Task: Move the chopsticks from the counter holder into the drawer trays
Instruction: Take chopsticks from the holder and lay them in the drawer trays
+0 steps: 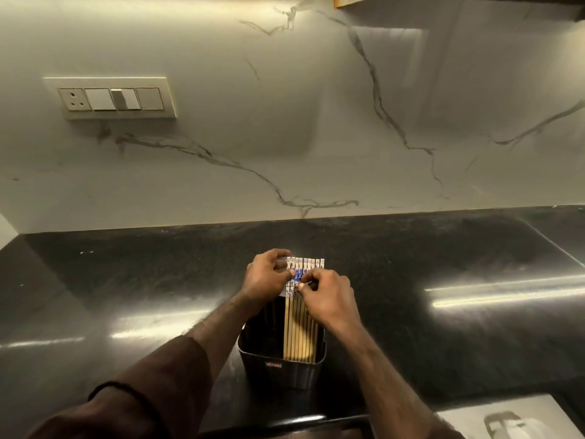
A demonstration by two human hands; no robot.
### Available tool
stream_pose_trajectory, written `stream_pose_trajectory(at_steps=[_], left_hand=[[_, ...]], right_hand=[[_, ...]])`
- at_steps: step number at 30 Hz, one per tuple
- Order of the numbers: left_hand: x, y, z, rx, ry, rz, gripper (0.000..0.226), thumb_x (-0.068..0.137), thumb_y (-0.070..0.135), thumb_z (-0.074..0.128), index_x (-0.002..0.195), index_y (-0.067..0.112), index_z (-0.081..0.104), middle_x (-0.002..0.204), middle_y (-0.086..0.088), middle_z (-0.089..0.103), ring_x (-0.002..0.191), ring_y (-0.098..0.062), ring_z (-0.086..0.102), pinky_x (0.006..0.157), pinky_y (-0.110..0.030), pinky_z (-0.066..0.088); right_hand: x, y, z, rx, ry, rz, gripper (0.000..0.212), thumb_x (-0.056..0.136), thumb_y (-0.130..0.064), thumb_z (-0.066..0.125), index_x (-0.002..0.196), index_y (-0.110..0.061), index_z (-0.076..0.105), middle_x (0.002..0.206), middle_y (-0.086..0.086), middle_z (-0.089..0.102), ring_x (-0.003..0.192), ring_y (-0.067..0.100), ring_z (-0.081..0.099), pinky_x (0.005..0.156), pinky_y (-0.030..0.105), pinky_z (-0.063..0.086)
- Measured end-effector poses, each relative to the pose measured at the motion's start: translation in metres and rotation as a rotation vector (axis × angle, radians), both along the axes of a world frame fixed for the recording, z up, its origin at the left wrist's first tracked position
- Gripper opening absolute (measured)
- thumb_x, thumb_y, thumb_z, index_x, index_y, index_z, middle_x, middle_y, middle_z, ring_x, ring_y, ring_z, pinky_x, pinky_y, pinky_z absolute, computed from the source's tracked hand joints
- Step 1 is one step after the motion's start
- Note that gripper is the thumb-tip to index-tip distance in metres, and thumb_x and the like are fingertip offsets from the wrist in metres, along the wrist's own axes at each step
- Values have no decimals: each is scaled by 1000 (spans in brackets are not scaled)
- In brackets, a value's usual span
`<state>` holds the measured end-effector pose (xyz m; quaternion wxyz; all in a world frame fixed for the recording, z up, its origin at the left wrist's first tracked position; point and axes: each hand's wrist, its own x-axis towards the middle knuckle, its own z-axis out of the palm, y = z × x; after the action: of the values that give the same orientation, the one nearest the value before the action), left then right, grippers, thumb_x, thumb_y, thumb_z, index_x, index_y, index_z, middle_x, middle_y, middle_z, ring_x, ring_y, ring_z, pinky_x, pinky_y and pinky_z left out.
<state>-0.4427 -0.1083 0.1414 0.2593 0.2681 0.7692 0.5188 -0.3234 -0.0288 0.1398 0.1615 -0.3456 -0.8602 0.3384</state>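
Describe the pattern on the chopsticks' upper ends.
Blue-and-white print on the chopsticks; plain bamboo shafts below. Head view.

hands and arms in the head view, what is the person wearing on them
Both hands are bare: the left hand and the right hand show no gloves, and no rings or watch can be seen. The forearms are uncovered too. A thin dark band circles the left arm low in the frame. No sleeve shows on the right arm.
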Motion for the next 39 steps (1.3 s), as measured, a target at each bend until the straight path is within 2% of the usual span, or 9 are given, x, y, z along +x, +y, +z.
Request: stream_pose_trajectory(at_steps=[4,10,15,20,24,28,32,37,39], left_hand=[[-5,0,-6,66,2,-92,42,85,7,70,123,24,63,95,-4,77,90,-14,74,83,-36,60],[-5,3,-8,122,13,-111,34,82,6,74,112,21,69,96,-4,77,87,-13,75,80,-36,61],[-8,0,-5,131,52,-77,35,79,5,77,112,13,70,90,-4,77,80,-13,75,73,-31,62],[-8,-6,9,173,91,-76,35,79,6,77,112,19,71,90,-6,77,81,-15,75,75,-37,62],[-9,-9,35,239,71,-60,36,78,4,78,111,18,72,87,-9,77,78,-20,76,74,-40,62],[-11,-18,73,323,-5,-38,37,78,3,77,111,17,71,87,-9,78,81,-23,76,74,-33,62],[-13,-33,115,412,-38,-17,37,75,2,77,109,17,71,89,-12,78,81,-25,76,69,-30,61],[-4,-62,163,539,-90,0,33,75,-5,75,101,16,72,84,-15,77,72,-25,75,62,-28,61],[1,-76,176,570,-75,-4,33,75,-5,74,99,17,72,83,-14,77,72,-25,76,61,-27,60]], right_hand=[[-1,-1,-5,1,-25,9,22,92,-26,62,114,-23,66,96,-6,72,78,3,66,73,23,58],[-2,-5,-9,-32,-51,4,21,94,-27,60,114,-24,65,95,-8,70,75,1,64,66,17,54],[-3,-6,-9,-59,-55,-9,15,93,-24,62,107,-23,67,90,-9,69,76,2,66,73,23,58],[-4,-9,-6,-103,-49,28,21,91,-27,64,112,-22,66,99,-4,72,82,5,67,78,29,59],[-4,-13,0,-181,2,79,18,90,-27,64,107,-22,68,96,-3,72,85,8,68,82,34,59],[1,-22,12,-277,119,125,20,91,-26,66,109,-18,70,96,-3,72,86,6,66,82,31,58],[14,-33,31,-381,213,199,8,92,-23,64,98,-23,69,88,-1,74,85,9,71,82,32,58],[39,-54,61,-487,282,313,14,95,-16,58,106,-21,65,93,1,75,85,9,73,72,22,58],[50,-65,71,-504,266,347,14,96,-17,56,107,-19,63,96,5,75,86,14,73,73,26,59]])
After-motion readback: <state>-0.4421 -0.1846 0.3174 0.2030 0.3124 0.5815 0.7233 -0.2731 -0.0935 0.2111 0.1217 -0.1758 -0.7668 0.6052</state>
